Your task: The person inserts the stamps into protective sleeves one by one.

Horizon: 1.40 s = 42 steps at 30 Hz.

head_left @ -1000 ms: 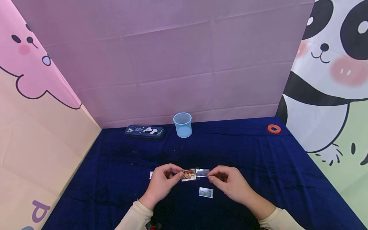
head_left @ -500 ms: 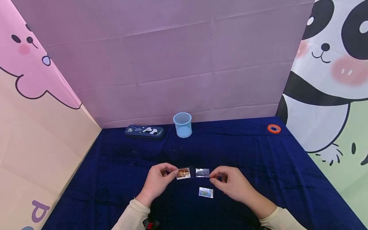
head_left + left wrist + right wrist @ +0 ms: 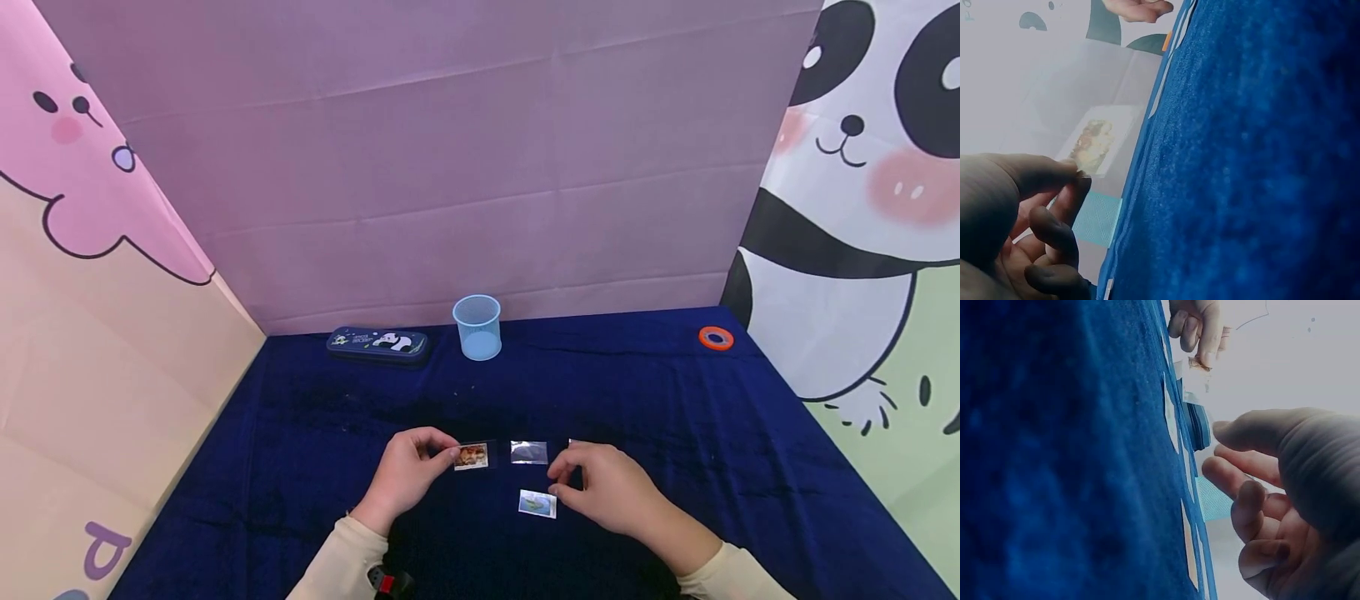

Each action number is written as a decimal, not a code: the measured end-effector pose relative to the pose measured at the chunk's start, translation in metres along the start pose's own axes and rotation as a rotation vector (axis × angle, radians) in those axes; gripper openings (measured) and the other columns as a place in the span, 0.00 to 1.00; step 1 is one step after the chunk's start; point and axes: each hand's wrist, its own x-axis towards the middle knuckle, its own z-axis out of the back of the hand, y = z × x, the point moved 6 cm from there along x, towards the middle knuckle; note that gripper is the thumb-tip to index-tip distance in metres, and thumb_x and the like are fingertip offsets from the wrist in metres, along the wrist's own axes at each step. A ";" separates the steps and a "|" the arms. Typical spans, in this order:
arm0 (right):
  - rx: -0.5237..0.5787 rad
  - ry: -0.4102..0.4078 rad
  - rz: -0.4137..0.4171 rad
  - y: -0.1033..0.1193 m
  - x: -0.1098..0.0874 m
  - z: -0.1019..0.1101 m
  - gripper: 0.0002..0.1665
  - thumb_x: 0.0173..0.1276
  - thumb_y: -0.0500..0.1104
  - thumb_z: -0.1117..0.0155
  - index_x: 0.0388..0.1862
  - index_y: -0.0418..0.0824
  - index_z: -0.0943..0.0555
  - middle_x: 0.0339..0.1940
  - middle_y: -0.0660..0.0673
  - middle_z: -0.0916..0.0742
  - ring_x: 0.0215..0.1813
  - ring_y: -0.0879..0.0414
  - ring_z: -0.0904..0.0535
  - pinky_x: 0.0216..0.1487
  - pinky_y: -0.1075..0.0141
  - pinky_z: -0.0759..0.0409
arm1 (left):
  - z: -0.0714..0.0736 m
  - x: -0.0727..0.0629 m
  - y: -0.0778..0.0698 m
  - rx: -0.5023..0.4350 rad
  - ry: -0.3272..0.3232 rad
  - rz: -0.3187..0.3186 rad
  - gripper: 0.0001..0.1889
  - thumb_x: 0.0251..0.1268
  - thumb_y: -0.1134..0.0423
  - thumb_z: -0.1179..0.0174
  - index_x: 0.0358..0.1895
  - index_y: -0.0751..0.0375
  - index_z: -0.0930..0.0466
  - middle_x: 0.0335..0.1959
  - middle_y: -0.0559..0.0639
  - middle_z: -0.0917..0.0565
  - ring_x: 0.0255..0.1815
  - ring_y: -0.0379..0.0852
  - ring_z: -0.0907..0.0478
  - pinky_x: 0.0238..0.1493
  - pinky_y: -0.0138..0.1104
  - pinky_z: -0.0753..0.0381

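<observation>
Left hand pinches a clear sleeve by its left end, thumb against index, brown picture card showing through it; sleeve is off the cloth, near side, centre. Right hand holds nothing, thumb and index apart, fingers loosely bent. Flat between the hands: a shiny clear piece; nearer, a blue-green picture card, its right end just beside the right thumb, touch or no touch can't tell. Pale scrap just beyond the right hand, mostly hidden.

Risks, as judged: grip takes only one end, so a tilt could let the sleeve swing or the brown card slip, if it's loose inside. Right fingers hang low, a careless sweep could drag the blue-green card or shiny piece. Thin film on dark cloth, glare on it, edge easy to miss or crease.

Farther out: pencil case far left, blue mesh cup far centre, orange ring far right.

Vs a second ago: sleeve then met the shiny piece, right fingers at that piece's right edge; now sleeve is farther left with a gap, right fingers off it and nearer, pale scrap newly visible, far items unmoved
</observation>
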 end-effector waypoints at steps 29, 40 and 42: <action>-0.097 0.150 0.105 0.001 -0.002 -0.012 0.14 0.58 0.49 0.16 0.42 0.53 0.10 0.31 0.63 0.22 0.29 0.69 0.30 0.31 0.68 0.30 | 0.001 0.004 0.013 0.138 -0.037 0.028 0.06 0.70 0.63 0.30 0.46 0.53 0.09 0.34 0.41 0.13 0.29 0.42 0.25 0.30 0.35 0.27; -0.051 0.140 0.111 0.001 -0.001 -0.013 0.12 0.57 0.45 0.16 0.35 0.57 0.13 0.31 0.63 0.21 0.31 0.67 0.27 0.31 0.68 0.30 | 0.001 0.003 0.013 0.159 -0.058 0.018 0.05 0.69 0.63 0.29 0.45 0.51 0.10 0.36 0.42 0.13 0.30 0.42 0.25 0.30 0.35 0.27; -0.042 0.130 0.110 0.000 -0.001 -0.013 0.12 0.57 0.45 0.17 0.34 0.58 0.14 0.31 0.63 0.20 0.31 0.67 0.26 0.32 0.68 0.29 | 0.001 0.003 0.014 0.164 -0.059 0.018 0.05 0.68 0.63 0.28 0.45 0.52 0.10 0.38 0.42 0.13 0.30 0.42 0.25 0.30 0.35 0.27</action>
